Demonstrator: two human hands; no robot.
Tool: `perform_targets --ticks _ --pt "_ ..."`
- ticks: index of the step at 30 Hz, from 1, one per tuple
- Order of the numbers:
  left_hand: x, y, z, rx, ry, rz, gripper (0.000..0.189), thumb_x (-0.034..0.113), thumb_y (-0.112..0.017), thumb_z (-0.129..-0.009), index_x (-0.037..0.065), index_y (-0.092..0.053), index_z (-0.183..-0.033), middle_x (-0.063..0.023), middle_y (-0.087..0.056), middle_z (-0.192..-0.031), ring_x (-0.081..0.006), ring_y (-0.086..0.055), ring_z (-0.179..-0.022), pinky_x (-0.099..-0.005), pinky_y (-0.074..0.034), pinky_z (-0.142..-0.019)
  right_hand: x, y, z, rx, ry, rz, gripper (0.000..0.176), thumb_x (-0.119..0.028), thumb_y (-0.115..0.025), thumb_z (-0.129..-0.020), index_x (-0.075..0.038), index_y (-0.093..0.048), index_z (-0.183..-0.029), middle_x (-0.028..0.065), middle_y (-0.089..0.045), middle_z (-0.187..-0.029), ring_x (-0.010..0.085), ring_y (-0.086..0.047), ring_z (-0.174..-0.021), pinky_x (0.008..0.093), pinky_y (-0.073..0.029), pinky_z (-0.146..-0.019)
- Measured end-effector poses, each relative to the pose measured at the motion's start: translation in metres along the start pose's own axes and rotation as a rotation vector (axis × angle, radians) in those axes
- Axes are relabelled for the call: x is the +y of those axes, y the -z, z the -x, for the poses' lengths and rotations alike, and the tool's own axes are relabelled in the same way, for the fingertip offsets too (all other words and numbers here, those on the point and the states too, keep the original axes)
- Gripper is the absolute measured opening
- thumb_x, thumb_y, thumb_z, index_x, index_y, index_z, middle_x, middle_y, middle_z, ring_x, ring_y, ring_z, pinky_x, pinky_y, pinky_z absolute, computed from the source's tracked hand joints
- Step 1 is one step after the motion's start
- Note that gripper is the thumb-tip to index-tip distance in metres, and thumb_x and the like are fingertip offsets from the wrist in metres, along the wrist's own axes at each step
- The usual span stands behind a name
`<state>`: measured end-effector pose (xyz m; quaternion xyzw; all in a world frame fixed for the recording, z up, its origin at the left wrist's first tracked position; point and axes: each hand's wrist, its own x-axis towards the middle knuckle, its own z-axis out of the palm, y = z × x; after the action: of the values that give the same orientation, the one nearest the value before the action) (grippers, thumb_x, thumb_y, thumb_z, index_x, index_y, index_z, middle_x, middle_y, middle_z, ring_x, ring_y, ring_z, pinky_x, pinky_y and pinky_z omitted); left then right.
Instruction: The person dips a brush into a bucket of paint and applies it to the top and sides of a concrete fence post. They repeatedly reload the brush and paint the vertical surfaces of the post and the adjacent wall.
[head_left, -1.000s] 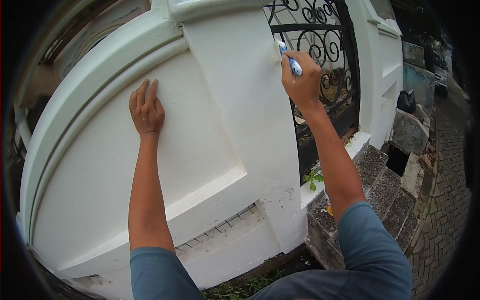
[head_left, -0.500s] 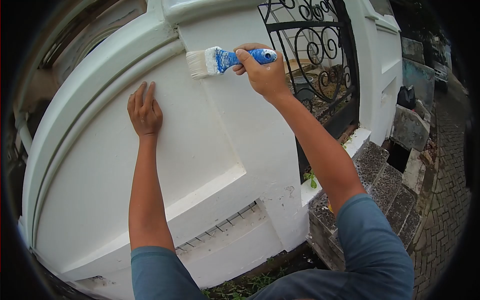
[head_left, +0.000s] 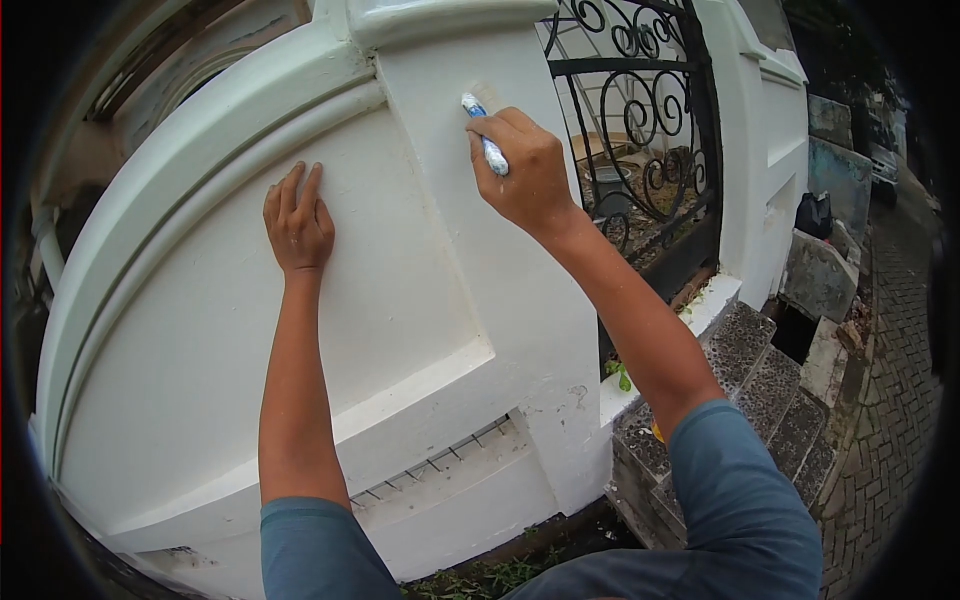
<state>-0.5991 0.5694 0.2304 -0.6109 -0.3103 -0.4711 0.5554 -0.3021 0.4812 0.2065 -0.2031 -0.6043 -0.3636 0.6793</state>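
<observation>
**Brush near the pillar's top edge**

The right hand [head_left: 525, 172] was closed around the brush [head_left: 488, 145], its bristles on the pillar [head_left: 520, 300]. The left hand [head_left: 298, 222] lay open and flat on the wall [head_left: 200, 350]. The gate [head_left: 650, 130] stood just beside the pillar's right edge.

Left hand [head_left: 297, 222] flat on wall panel [head_left: 220, 330]; right hand [head_left: 525, 170] with brush [head_left: 486, 140] on pillar [head_left: 480, 250]; gate [head_left: 640, 150] right of pillar; steps [head_left: 760, 370] below gate.
</observation>
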Motion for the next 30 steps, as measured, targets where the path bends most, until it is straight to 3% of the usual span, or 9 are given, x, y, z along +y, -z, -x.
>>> perform_targets --ticks 5,8,12,18,19,22,26,27,30 --pt "-0.001 0.000 0.001 0.004 -0.004 -0.001 0.044 0.005 -0.054 -0.085 0.019 -0.067 -0.124 -0.0019 -0.060 -0.130 -0.0216 -0.053 -0.120 -0.0388 -0.037 -0.111 -0.023 0.000 -0.010 0.024 -0.082 -0.496 0.009 -0.005 -0.065 -0.085 0.001 -0.070 -0.089 0.0138 -0.068 -0.076 0.0221 -0.069 -0.066 0.0294 -0.054 -0.057" --pt "-0.002 -0.001 0.001 -0.002 -0.002 -0.005 0.043 0.005 -0.054 -0.085 0.019 -0.067 -0.124 -0.0020 -0.060 -0.130 -0.0217 -0.054 -0.120 -0.0391 -0.037 -0.111 -0.010 0.009 -0.025 -0.002 -0.580 -0.859 0.017 -0.012 -0.064 -0.092 0.004 -0.069 -0.097 0.0108 -0.070 -0.083 0.0136 -0.068 -0.070 0.0246 -0.056 -0.063" --pt "-0.002 -0.001 0.001 0.015 -0.008 0.000 0.043 0.005 -0.054 -0.085 0.018 -0.067 -0.124 -0.0023 -0.060 -0.130 -0.0220 -0.053 -0.120 -0.0395 -0.037 -0.111 0.041 0.023 -0.030 0.070 -0.682 -0.603 0.018 -0.014 -0.064 -0.093 0.003 -0.069 -0.100 0.0095 -0.070 -0.081 0.0136 -0.069 -0.069 0.0240 -0.057 -0.063" --pt "-0.003 -0.001 0.001 0.010 -0.009 0.007 0.043 0.005 -0.054 -0.085 0.018 -0.066 -0.124 -0.0025 -0.060 -0.130 -0.0223 -0.053 -0.120 -0.0399 -0.038 -0.110 0.072 0.049 -0.030 0.210 -0.397 -0.058 0.015 -0.012 -0.064 -0.088 0.000 -0.072 -0.091 0.0117 -0.071 -0.071 0.0171 -0.070 -0.062 0.0282 -0.055 -0.058" --pt "-0.003 -0.001 0.002 0.010 -0.007 0.011 0.043 0.005 -0.054 -0.085 0.018 -0.066 -0.124 -0.0024 -0.060 -0.130 -0.0224 -0.053 -0.120 -0.0400 -0.038 -0.110 0.075 0.057 -0.029 0.225 -0.322 0.080 0.013 -0.009 -0.064 -0.086 0.000 -0.071 -0.091 0.0143 -0.069 -0.074 0.0230 -0.070 -0.063 0.0331 -0.054 -0.058" --pt "-0.002 -0.001 0.001 0.013 -0.001 0.011 0.043 0.005 -0.055 -0.085 0.018 -0.066 -0.125 -0.0029 -0.060 -0.130 -0.0225 -0.053 -0.119 -0.0398 -0.037 -0.110 0.089 0.053 -0.026 0.250 -0.049 0.414 0.011 -0.007 -0.065 -0.084 0.000 -0.070 -0.091 0.0153 -0.068 -0.077 0.0278 -0.068 -0.066 0.0351 -0.053 -0.058" --pt "0.000 0.001 0.001 0.001 -0.001 0.009 0.043 0.006 -0.055 -0.085 0.017 -0.066 -0.125 -0.0041 -0.060 -0.131 -0.0228 -0.053 -0.120 -0.0396 -0.036 -0.111 0.031 0.011 -0.011 -0.021 0.030 0.150 0.010 0.000 -0.067 -0.076 -0.002 -0.066 -0.086 0.0132 -0.060 -0.075 0.0301 -0.063 -0.064 0.0371 -0.052 -0.056" --pt "0.001 0.001 0.000 -0.004 -0.003 0.007 0.042 0.006 -0.054 -0.085 0.017 -0.066 -0.125 -0.0043 -0.060 -0.131 -0.0227 -0.053 -0.120 -0.0396 -0.036 -0.111 0.014 0.002 -0.010 -0.001 0.064 0.042 0.013 0.001 -0.067 -0.074 -0.002 -0.066 -0.086 0.0134 -0.060 -0.075 0.0302 -0.063 -0.064 0.0372 -0.052 -0.056" --pt "0.002 0.003 0.001 -0.015 -0.002 -0.002 0.042 0.006 -0.054 -0.086 0.016 -0.066 -0.124 -0.0048 -0.060 -0.131 -0.0227 -0.053 -0.121 -0.0399 -0.036 -0.111 -0.016 -0.001 -0.025 0.059 0.003 -0.318 0.006 -0.005 -0.066 -0.081 -0.001 -0.067 -0.085 0.0140 -0.065 -0.076 0.0263 -0.066 -0.065 0.0330 -0.052 -0.059"
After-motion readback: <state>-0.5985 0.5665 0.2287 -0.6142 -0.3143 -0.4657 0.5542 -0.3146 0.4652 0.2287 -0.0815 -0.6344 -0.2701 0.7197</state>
